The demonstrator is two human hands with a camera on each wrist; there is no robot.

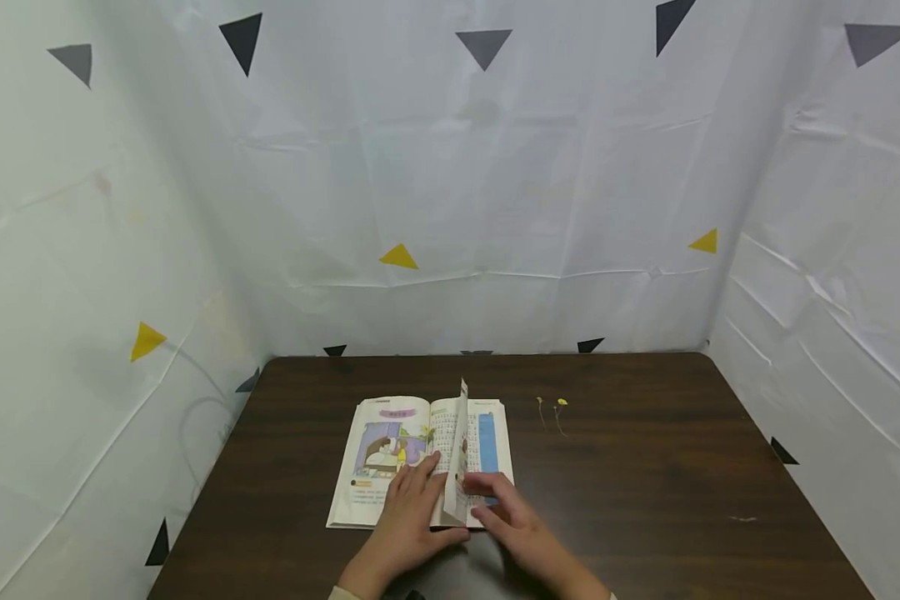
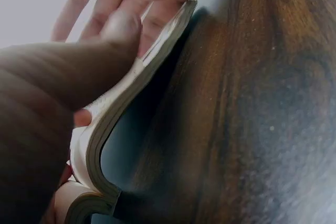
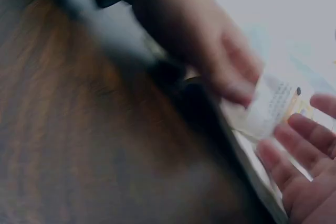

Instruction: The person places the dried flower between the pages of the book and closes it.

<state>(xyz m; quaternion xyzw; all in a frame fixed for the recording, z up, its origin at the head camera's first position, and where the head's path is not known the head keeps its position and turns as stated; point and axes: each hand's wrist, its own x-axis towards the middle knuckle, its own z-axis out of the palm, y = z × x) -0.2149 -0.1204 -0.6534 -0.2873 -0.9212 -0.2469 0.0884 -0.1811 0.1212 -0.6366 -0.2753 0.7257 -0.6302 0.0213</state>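
An open book (image 1: 348,496) with a colour picture on its left page lies on the dark table. My left hand (image 1: 411,523) rests on its lower middle, fingers straight across the left page near the fold, thumb along the bottom edge. One page (image 1: 461,425) stands almost upright over the right half. Just right of that page is my right hand (image 1: 523,529), its fingers bent a little and spread, next to the page's lower part. In the right wrist view the right hand's fingers (image 3: 302,150) are apart beside the printed page (image 3: 270,106); whether they touch it is unclear.
Two small yellow flowers (image 1: 558,404) on thin stems lie right of the book. A short pale strand (image 1: 742,519) is farther right on the wooden table (image 1: 645,467). White sheeting (image 1: 495,183) with grey, black and yellow triangles encloses the back and sides.
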